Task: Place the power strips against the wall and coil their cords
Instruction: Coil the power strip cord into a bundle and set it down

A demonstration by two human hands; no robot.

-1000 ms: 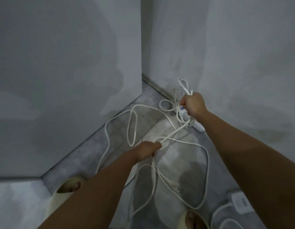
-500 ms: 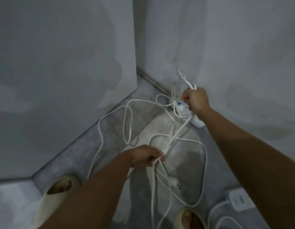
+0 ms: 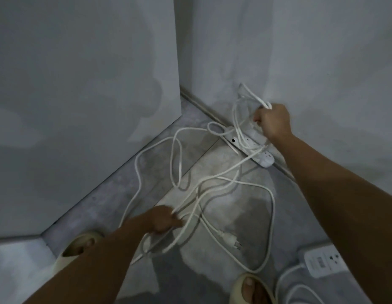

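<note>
Right hand (image 3: pixel 273 122) grips looped long white cord (image 3: pixel 271 207) above the white power strip (image 3: pixel 251 148); left hand (image 3: pixel 163 220) pinches a strand.

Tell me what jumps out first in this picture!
A long white cord sprawls in tangled loops across the grey floor. The right hand grips a bunch of its loops above a power strip lying along the wall, while the left hand holds strands lower down, near a loose plug.

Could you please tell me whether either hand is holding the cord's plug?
No, the plug lies loose on the floor, while the left hand and right hand each hold only stretches of cord.
</note>
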